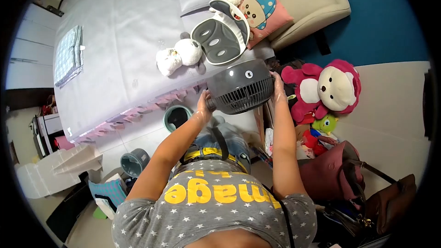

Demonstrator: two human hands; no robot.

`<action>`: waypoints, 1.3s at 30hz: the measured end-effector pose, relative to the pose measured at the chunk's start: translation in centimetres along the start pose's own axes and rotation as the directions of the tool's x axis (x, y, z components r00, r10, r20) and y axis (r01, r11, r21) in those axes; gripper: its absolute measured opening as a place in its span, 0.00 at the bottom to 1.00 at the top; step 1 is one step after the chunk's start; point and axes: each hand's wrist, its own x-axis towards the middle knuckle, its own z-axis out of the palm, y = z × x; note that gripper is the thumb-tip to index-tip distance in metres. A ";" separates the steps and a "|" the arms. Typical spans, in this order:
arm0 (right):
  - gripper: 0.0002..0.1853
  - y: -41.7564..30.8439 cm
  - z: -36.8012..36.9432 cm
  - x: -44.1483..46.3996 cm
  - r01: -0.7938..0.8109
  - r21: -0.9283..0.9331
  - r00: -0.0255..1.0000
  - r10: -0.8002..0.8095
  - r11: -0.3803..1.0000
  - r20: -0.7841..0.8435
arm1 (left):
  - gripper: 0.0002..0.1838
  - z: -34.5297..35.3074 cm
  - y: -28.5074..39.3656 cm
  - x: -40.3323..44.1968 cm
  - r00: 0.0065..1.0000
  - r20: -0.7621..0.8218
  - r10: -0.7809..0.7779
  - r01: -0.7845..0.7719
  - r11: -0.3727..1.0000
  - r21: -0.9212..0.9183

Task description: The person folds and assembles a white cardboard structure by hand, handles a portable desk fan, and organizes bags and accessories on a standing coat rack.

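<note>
A dark grey plastic basket (241,87) with slotted sides is held up in front of my body, near the bed's edge. My left hand (202,106) grips its left end, and my right hand (278,87) grips the right end. Both hands look wet or covered with something clear and shiny. Just beyond the basket, a grey and white cushioned massager (218,41) lies on the bed (124,27). White plush toys (180,56) rest beside it. The inside of the basket is hidden from this view.
A pink cushion (264,11) leans by the beige sofa (308,0). Pink plush bear (337,86), green toy (325,124) and bags (326,170) stand at the right. Bins (134,162) and a teal-rimmed bucket (178,117) are on the floor at left.
</note>
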 end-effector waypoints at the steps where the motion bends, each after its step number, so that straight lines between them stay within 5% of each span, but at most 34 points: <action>1: 0.22 0.1 0.1 0.2 0.003 -0.004 1.000 -0.003 1.000 0.002 | 0.18 0.3 0.1 -0.5 0.999 0.051 0.001 0.004 0.995 -0.102; 6: 0.20 2.0 -2.1 5.5 0.090 0.064 0.991 -0.096 0.994 0.096 | 0.13 1.6 0.3 -1.9 0.992 0.118 0.039 -0.018 0.985 -0.171; 8: 0.18 3.1 -2.6 6.5 0.052 0.288 0.983 -0.100 0.956 0.155 | 0.11 2.0 -0.1 -1.9 0.995 0.068 0.069 -0.051 0.972 -0.230; 14: 0.17 2.7 -1.5 5.0 0.000 0.268 0.989 -0.040 0.963 0.145 | 0.10 2.3 0.3 -4.4 0.998 0.009 0.059 -0.053 0.946 -0.320; 16: 0.18 0.6 -0.1 1.5 0.007 0.160 0.998 -0.016 0.987 0.058 | 0.10 2.1 0.4 -5.8 0.987 0.104 0.123 -0.077 0.929 -0.362; 20: 0.21 -1.5 1.0 -0.5 0.111 0.105 0.967 -0.132 0.988 0.216 | 0.09 2.8 3.3 -10.4 0.999 -0.032 0.018 -0.029 0.930 -0.367; 25: 0.24 -4.2 7.7 -12.7 0.197 0.051 0.956 -0.203 0.979 0.210 | 0.12 2.9 5.4 -18.7 0.993 -0.104 0.063 -0.101 0.906 -0.411; 32: 0.26 -3.7 12.7 -18.3 0.189 -0.015 0.845 -0.155 0.982 0.512 | 0.05 -2.4 5.2 -28.1 0.951 -0.187 0.246 -0.309 0.746 -0.590; 34: 0.23 -2.5 17.4 -27.6 0.259 -0.017 0.861 -0.223 0.966 0.456 | 0.06 -4.9 5.1 -30.9 0.943 -0.218 0.253 -0.334 0.719 -0.609; 37: 0.22 -0.8 19.5 -28.7 0.326 -0.069 0.825 -0.248 0.943 0.507 | 0.14 -7.7 3.4 -35.2 0.910 -0.202 0.363 -0.392 0.588 -0.708; 39: 0.23 0.8 22.4 -33.3 0.228 -0.050 0.702 -0.129 0.973 0.700 | 0.15 -10.2 3.1 -38.2 0.882 -0.249 0.400 -0.444 0.530 -0.722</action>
